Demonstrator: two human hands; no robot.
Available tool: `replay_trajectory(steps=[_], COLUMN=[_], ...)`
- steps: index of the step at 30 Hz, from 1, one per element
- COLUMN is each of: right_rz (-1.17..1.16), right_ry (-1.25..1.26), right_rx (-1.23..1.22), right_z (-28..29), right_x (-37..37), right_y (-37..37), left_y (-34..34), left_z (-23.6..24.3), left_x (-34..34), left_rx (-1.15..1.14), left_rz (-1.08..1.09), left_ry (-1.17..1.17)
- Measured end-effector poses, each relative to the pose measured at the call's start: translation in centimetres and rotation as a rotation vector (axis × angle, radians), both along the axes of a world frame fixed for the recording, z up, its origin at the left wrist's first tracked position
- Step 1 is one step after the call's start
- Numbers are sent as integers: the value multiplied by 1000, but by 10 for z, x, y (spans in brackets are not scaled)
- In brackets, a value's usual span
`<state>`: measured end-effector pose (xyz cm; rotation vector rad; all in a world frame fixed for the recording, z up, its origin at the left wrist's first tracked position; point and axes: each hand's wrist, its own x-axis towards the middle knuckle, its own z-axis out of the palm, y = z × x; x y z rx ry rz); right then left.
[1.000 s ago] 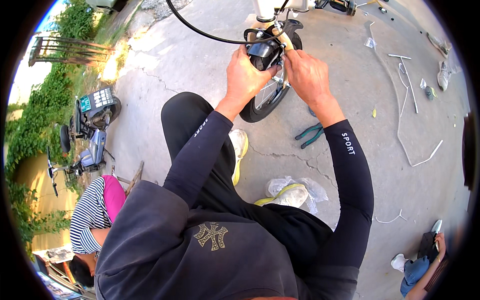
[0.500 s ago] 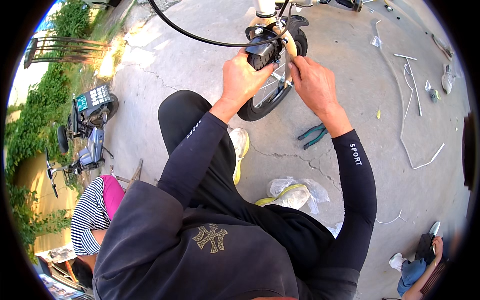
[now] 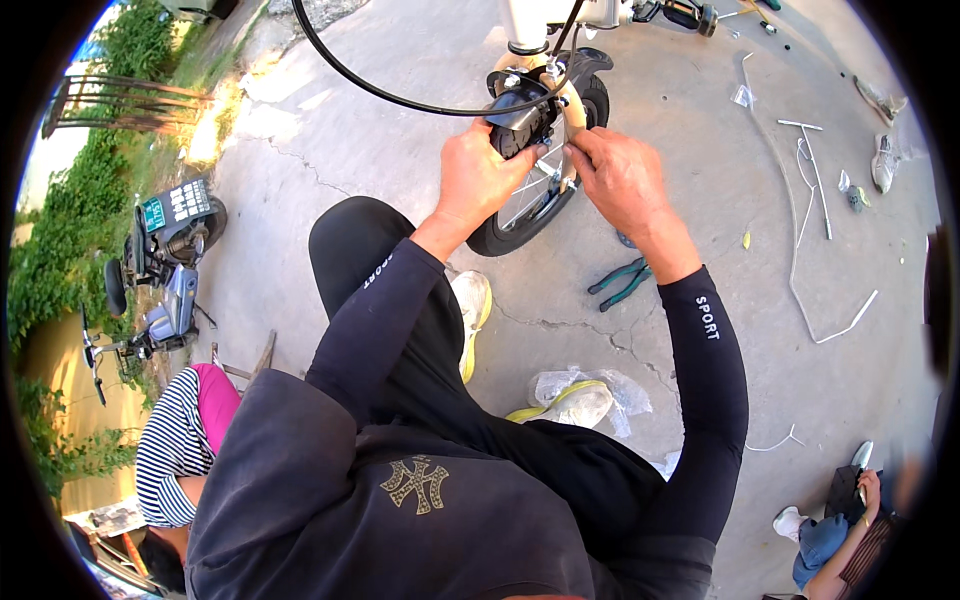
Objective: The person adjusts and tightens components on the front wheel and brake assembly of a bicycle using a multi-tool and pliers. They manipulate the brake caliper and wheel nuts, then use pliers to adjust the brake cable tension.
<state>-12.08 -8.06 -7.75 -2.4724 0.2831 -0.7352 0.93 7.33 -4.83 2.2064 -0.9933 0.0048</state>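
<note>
A small spoked front wheel [image 3: 508,232] with a black tyre stands below a cream-coloured fork [image 3: 574,112]. My left hand [image 3: 480,178] is closed round the tyre, fingers just under the edge of the black mudguard [image 3: 518,108] and thumb toward the spokes. My right hand [image 3: 622,178] is closed in a pinch against the fork leg on the right; what its fingertips hold is hidden. A black cable [image 3: 372,92] loops across in front of the mudguard. Green-handled pliers [image 3: 622,284] lie on the ground below my right hand.
Clear plastic wrap [image 3: 628,396] lies by my shoe. To the right are a T-handled rod [image 3: 818,180], a long bent grey strip [image 3: 790,250] and loose shoes [image 3: 882,165]. A parked scooter [image 3: 170,270] and a person in stripes [image 3: 172,440] are at left; another person [image 3: 835,550] sits lower right.
The fork, wheel and both hands sit slightly lower in the picture. My right hand has slid a little inward along the fork leg; my left hand keeps its grip on the tyre.
</note>
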Motion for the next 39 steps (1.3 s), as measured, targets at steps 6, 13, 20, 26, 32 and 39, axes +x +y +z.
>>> replay_trajectory(steps=[6,13,20,26,32,39], right_rz=[126,94,-3,-15,-8,115], right_ry=[247,52,144,110,114,40], right_rx=[419,1153,1281,1387,1541,1582], right_z=[12,48,61,56,60,57], right_x=[-10,7,24,25,27,17], right_y=[-25,-35,-23,-19,-14,-15], left_y=[0,1,2,3,2,2], left_z=[6,7,6,0,-3,0], left_x=[-1,-3,0,3,5,2], left_rx=[-42,0,-1,7,-6,-28], left_rz=[-43,5,-23,-21,-21,-31], left_ry=[-4,47,-3,77,33,60])
